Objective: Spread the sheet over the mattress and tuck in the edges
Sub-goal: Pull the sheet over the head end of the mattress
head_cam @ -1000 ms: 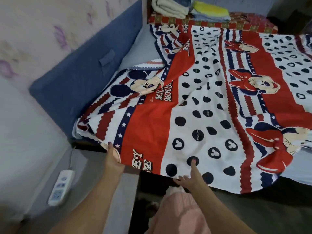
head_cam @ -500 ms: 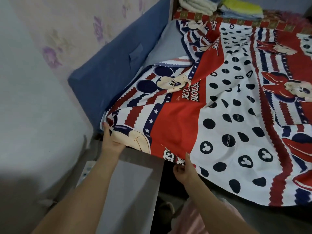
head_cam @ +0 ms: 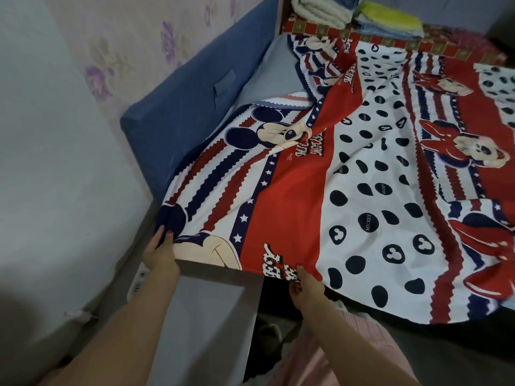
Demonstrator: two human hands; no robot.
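Note:
A red, white and navy cartoon-print sheet (head_cam: 292,196) lies over most of the mattress, wrinkled in the middle. A strip of bare grey-blue mattress (head_cam: 267,76) shows at the far left by the headboard. My left hand (head_cam: 160,254) grips the sheet's near left corner at the bed's corner. My right hand (head_cam: 305,285) pinches the near edge of the sheet, which hangs loose over the bed's side to the right.
A blue padded headboard (head_cam: 195,96) stands against the floral wall on the left. A grey bedside cabinet (head_cam: 206,310) sits below my left hand, with a white power strip (head_cam: 136,285) beside it. Folded towels (head_cam: 334,9) lie on a red patterned blanket at the far end.
Both hands have shifted left along the sheet's near edge, drawing the corner toward the headboard end. My left hand went from under the edge to gripping the corner.

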